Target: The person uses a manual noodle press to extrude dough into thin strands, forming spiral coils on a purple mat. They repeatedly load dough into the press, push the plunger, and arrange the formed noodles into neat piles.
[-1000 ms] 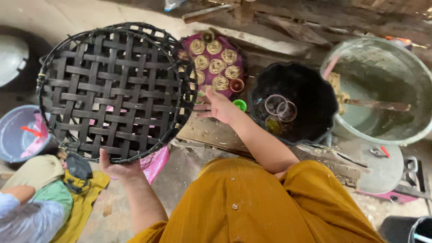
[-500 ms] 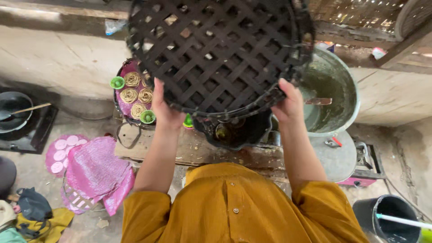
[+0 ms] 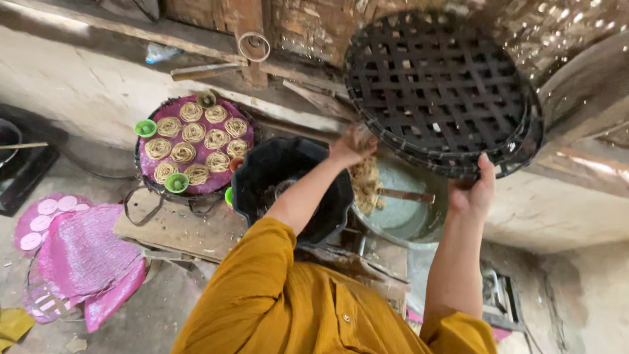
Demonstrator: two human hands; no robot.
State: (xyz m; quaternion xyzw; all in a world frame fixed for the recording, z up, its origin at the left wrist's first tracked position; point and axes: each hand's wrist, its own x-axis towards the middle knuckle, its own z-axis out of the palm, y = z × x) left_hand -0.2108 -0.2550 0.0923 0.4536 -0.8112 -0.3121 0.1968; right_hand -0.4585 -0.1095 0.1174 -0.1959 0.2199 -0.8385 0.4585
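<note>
— Tray [image 3: 439,92]: where is it?
— Raised above the basin [image 3: 400,210]; right hand [image 3: 473,190] clamps its near rim, left hand [image 3: 350,147] grips its left edge.
— And left of the basin?
— Black bucket [image 3: 288,177], then a pink mat [image 3: 193,147] of noodle coils.

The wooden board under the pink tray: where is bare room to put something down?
Bare patch: the wooden board front left, between the round pink tray of noodle coils and the pink woven mats. Crowded: around the black tub and grey metal basin.
</note>
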